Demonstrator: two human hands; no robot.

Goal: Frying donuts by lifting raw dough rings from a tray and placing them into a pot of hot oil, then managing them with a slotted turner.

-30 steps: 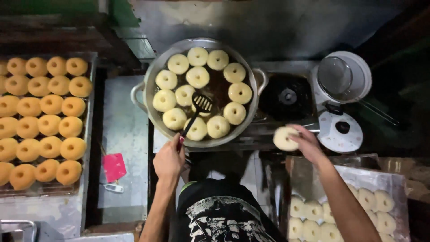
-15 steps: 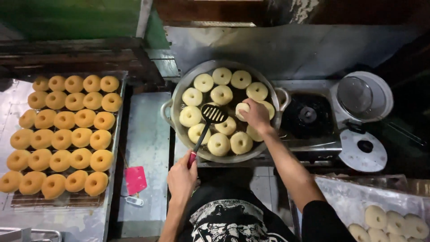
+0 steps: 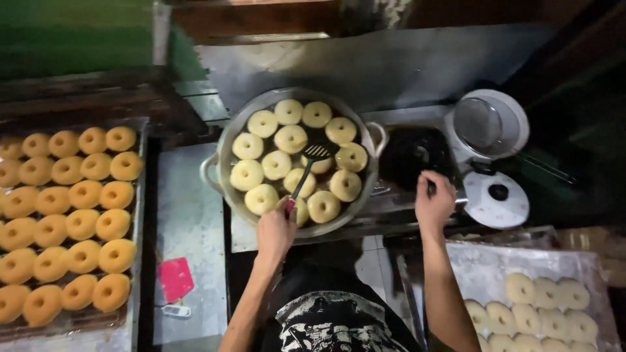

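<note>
A wide metal frying pan holds several pale doughnuts floating in oil. My left hand grips the red handle of a black slotted spatula, whose blade rests among the doughnuts near the pan's right side. My right hand is off the pan, to its right, at the front edge of the stove beside the black burner. Its fingers are curled there, and I cannot make out whether they hold anything.
A tray of several golden fried doughnuts lies at left. A pink scraper rests on the steel counter. Raw dough rings sit on a floured tray at lower right. A white strainer bowl and a white lid stand by the burner.
My right hand laid a raw ring into the pan, then drew back to the stove's front edge. The left hand kept hold of the spatula. The view shifted.
</note>
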